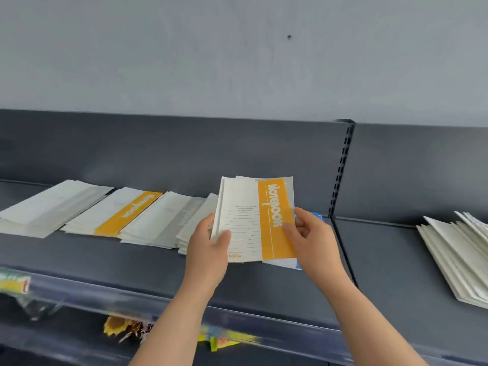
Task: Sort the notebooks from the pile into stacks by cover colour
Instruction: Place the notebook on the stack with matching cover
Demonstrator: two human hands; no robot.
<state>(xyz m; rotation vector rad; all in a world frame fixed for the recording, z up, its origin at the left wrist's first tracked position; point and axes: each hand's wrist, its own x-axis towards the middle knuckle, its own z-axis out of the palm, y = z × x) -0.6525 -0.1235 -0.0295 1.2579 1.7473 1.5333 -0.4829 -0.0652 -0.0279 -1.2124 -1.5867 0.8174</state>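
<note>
I hold a cream notebook with an orange band (253,220) upright-tilted over the dark shelf (264,283). My left hand (208,249) grips its left lower edge, thumb on the cover. My right hand (309,239) pinches its right edge over the orange band. More notebooks lie behind it in the same grip, one with a blue band (299,264) peeking out at the lower right. On the shelf to the left lie a stack topped by an orange-band cover (116,212), a stack with a grey band (169,220), a pale stack (50,204) and a stack (195,228) partly hidden by my left hand.
A further pile of pale notebooks (459,254) lies on the neighbouring shelf section at the right, past the slotted upright (343,165). Below the shelf's front rail hang blurred yellow items (118,326). A grey back panel and wall rise behind.
</note>
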